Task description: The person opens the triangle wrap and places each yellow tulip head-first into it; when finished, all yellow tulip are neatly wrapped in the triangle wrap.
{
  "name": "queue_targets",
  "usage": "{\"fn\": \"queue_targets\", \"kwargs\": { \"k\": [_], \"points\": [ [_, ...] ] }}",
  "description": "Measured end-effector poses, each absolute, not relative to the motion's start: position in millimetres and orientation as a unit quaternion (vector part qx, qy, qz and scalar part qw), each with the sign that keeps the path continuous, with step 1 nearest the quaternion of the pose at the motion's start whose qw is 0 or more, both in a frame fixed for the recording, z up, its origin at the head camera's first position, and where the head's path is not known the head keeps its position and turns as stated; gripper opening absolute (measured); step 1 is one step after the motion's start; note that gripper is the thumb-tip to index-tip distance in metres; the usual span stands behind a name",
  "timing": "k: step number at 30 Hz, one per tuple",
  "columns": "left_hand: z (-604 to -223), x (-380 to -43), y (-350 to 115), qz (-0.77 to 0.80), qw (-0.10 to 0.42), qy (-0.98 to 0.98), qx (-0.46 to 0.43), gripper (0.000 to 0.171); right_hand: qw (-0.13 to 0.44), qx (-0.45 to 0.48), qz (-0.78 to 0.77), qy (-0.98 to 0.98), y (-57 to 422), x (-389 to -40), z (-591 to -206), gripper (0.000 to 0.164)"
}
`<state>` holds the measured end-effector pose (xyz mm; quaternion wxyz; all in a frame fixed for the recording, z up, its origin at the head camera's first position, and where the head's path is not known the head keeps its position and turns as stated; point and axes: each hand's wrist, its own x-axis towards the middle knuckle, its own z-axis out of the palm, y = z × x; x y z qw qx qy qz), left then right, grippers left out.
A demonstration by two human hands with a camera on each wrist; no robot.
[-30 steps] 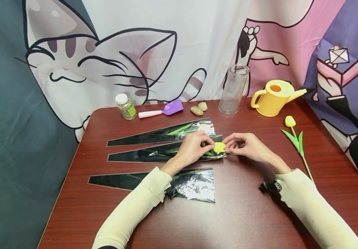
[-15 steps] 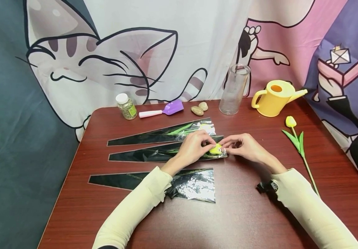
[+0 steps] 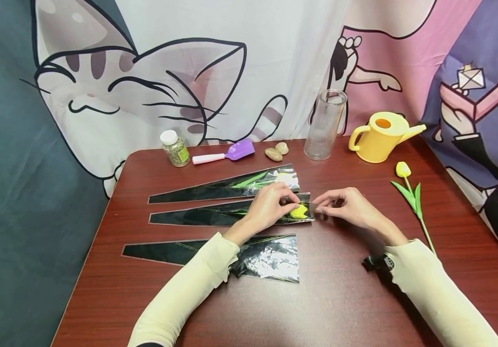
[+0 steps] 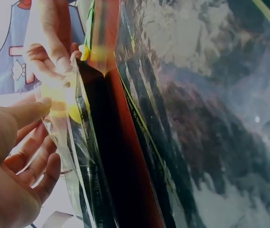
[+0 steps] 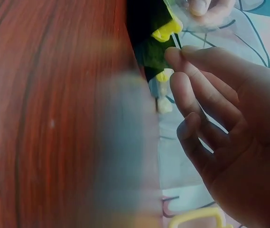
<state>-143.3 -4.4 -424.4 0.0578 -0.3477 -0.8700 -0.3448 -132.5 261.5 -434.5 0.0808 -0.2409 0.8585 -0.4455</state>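
In the head view a dark-backed clear flower sleeve [image 3: 197,215] lies across the table, with a yellow tulip [image 3: 299,212] inside its wide end. My left hand [image 3: 268,205] pinches the sleeve near the tulip's head between thumb and forefinger. At the sleeve's open right edge, my right hand [image 3: 350,209] pinches the plastic film with thumb and fingertips. The left wrist view shows the yellow bloom [image 4: 73,107] behind the film, between both hands. Much of the stem is hidden under my left hand and forearm.
Behind lies another sleeve [image 3: 188,194] with a tulip in it; a flat sleeve [image 3: 270,258] lies nearer. A loose yellow tulip [image 3: 418,205] is at right. Along the back stand a jar [image 3: 176,149], purple shovel [image 3: 238,150], stones [image 3: 273,154], glass vase [image 3: 320,130] and watering can [image 3: 379,140].
The tulip's head has slid left, deeper into the sleeve. My right fingers have left the bloom and moved slightly right to the sleeve's edge. The left hand stays in place.
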Motion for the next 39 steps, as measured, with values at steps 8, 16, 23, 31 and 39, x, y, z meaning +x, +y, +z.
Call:
{"fn": "queue_targets", "kwargs": {
  "k": [8, 16, 23, 31, 39],
  "points": [
    [-424.4, -138.9, -11.6, -0.361, 0.047, -0.865, -0.344, 0.030, 0.051, -0.223, -0.417, 0.880, 283.1, -124.1, -428.8, 0.019],
    [-413.5, -123.0, -34.7, -0.329, 0.036, -0.892, -0.306, 0.021, 0.006, -0.191, -0.413, 0.890, 304.3, -108.1, -413.8, 0.020],
    [-414.0, -105.2, -59.9, -0.360, 0.034, -0.888, -0.285, 0.018, -0.010, -0.163, -0.427, 0.889, 332.8, -95.3, -420.4, 0.025],
    [-420.3, -81.4, -69.8, -0.330, -0.001, -0.891, -0.313, 0.012, -0.030, -0.113, -0.426, 0.897, 353.4, -80.4, -414.6, 0.025],
    [-432.2, -63.5, -62.9, -0.266, -0.018, -0.894, -0.359, 0.018, -0.040, -0.064, -0.418, 0.905, 362.5, -65.8, -410.6, 0.025]
  ]
}}
